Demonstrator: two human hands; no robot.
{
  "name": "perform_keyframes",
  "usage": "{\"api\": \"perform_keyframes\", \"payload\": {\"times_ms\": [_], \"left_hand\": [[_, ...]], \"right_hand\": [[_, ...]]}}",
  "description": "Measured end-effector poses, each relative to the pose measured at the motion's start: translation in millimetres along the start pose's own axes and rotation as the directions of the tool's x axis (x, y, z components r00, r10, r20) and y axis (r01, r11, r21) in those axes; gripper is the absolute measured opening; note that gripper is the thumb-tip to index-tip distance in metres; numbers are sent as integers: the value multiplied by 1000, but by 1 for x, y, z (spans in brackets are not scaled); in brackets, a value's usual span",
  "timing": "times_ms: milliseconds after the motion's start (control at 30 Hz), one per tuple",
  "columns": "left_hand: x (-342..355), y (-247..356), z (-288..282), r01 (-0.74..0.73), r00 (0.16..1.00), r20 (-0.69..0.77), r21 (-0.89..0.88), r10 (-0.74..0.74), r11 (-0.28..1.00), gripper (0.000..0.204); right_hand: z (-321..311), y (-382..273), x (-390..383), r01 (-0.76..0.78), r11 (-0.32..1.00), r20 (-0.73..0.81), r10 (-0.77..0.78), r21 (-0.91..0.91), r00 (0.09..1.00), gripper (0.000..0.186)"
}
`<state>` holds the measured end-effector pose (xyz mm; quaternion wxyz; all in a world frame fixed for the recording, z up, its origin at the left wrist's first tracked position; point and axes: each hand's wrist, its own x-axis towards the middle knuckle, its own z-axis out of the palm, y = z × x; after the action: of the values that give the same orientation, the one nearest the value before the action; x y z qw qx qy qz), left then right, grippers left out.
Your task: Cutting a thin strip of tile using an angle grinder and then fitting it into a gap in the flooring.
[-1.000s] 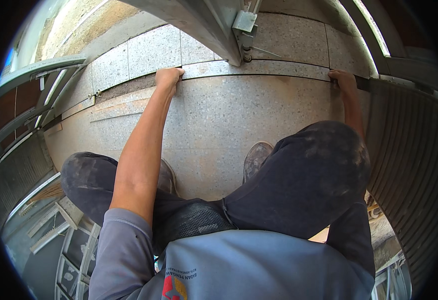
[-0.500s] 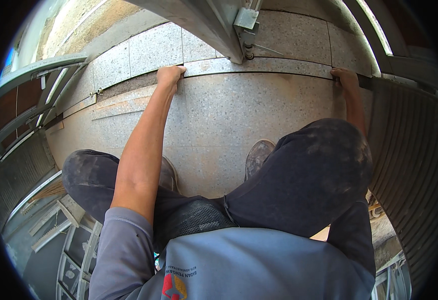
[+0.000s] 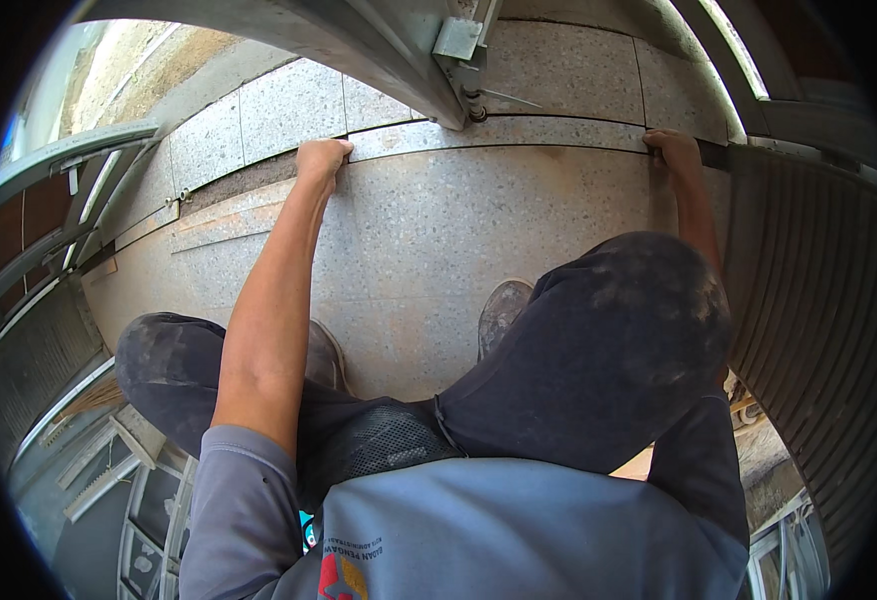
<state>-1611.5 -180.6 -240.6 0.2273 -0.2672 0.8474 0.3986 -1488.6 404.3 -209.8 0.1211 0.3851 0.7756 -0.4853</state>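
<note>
A long, narrow speckled grey tile strip (image 3: 549, 131) lies in the row between the paving tiles, under the foot of a metal post (image 3: 399, 55). My left hand (image 3: 321, 160) is closed at the strip's left end, thumb and fingertips on its edge. At the opposite end my right hand (image 3: 675, 150) is curled, fingers pinching the corner; part of them is hidden in shadow. Left of my left hand runs a rough brown gap (image 3: 239, 185) in the tile row. Beside that gap, loose thin tile strips (image 3: 234, 220) lie on the floor.
A metal bracket and bolt (image 3: 476, 105) jut from the post's base. Ridged dark panel (image 3: 819, 280) stands along my right side. Metal framing (image 3: 69, 150) rises at the left. Behind my left knee are a broom (image 3: 89, 395) and metal frames (image 3: 144, 520). My shoes (image 3: 504, 315) rest on the floor.
The whole view has shifted slightly, so everything sits a little further left in the picture. Both hands stay at the strip's ends, and the strip itself shows no clear movement.
</note>
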Motion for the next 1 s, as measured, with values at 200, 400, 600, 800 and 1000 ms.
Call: {"api": "perform_keyframes", "payload": {"times_ms": [200, 400, 600, 800, 1000], "left_hand": [[0, -1, -1, 21, 1000, 2, -16, -21, 1000, 18], [3, -6, -3, 8, 1000, -11, -23, -9, 1000, 18], [-6, 3, 0, 39, 999, 3, -56, -39, 998, 16], [-7, 3, -2, 36, 999, 1, -72, -36, 997, 15], [-9, 5, 2, 29, 1000, -9, -96, -30, 995, 13]], "right_hand": [[2, -2, -2, 0, 1000, -28, 0, 10, 1000, 21], [5, -3, -2, 9, 1000, -25, -8, 27, 1000, 20], [2, -6, -6, 2, 1000, -46, -1, 21, 999, 23], [6, -12, -9, -15, 1000, -55, 15, -10, 998, 22], [4, -11, -8, -27, 1000, -71, 26, -7, 997, 20]]}}
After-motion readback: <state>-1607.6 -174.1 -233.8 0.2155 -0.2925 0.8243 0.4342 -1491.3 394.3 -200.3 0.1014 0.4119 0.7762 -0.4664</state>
